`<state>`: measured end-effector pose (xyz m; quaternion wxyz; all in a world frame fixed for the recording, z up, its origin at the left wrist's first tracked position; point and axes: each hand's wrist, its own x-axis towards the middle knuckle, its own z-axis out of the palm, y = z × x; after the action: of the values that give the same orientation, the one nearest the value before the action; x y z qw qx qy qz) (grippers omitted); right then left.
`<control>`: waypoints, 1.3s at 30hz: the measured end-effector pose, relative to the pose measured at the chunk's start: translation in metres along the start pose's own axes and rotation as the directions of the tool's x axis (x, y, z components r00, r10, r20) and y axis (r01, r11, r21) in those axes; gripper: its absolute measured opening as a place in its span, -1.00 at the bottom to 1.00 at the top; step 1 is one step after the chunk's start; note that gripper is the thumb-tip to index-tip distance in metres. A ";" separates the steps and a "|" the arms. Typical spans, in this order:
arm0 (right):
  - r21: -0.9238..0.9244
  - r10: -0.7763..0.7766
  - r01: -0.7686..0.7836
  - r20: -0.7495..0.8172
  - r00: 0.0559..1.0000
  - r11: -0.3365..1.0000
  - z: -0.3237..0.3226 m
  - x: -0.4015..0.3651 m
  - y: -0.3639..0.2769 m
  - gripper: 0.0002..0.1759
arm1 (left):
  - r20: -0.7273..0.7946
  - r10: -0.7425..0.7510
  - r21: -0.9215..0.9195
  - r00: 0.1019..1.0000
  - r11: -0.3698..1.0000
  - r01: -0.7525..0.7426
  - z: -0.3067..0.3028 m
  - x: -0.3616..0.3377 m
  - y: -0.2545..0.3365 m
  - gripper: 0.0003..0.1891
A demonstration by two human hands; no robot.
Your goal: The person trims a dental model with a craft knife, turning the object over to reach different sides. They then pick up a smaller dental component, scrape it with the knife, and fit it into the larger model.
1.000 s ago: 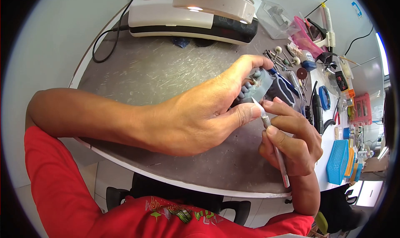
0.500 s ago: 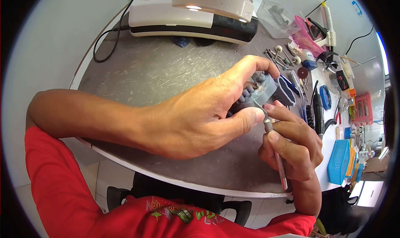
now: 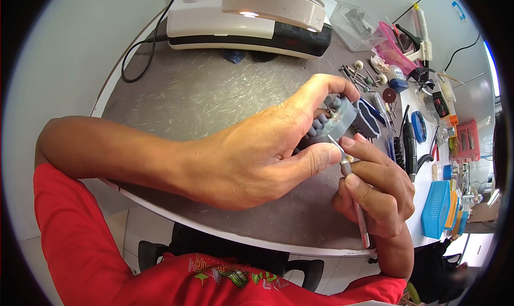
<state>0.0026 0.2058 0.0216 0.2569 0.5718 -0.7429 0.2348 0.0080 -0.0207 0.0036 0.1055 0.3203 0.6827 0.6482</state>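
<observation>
My left hand (image 3: 257,153) is wrapped round a grey dental model (image 3: 340,122), thumb below it and index finger curled over its top. Dark grey teeth show along the model's near side, with a reddish-brown patch among them; part of it is hidden by the hand. In a pencil-like grip, my right hand (image 3: 377,185) has a slim metal dental carver (image 3: 360,215). Its pointed tip is just below the model, by my left thumb. A small yellowish bit shows at the carver's neck. Behind the right fingers, another grey model piece (image 3: 366,122) lies on the bench.
A white-and-black box-shaped unit (image 3: 246,30) stands at the back beneath a lamp head (image 3: 273,6). To the right are loose burs (image 3: 364,73), a pink tray (image 3: 393,51), a black handpiece (image 3: 410,145) and a blue basket (image 3: 435,209). The grey bench (image 3: 176,97) has a white edge.
The carver's tip has come away from the model's lower edge and now shows beside my left thumb. A yellowish bit has come into sight at its neck.
</observation>
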 end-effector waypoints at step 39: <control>0.004 0.024 -0.024 0.025 0.999 1.000 -0.004 -0.001 -0.010 -0.69 | 0.013 -0.032 0.046 0.999 0.998 0.031 0.000 -0.002 0.008 -0.48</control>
<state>0.0131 0.2069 0.0246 0.2438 0.5662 -0.7523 0.2323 0.0121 -0.0227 0.0104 0.1128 0.3161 0.7017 0.6285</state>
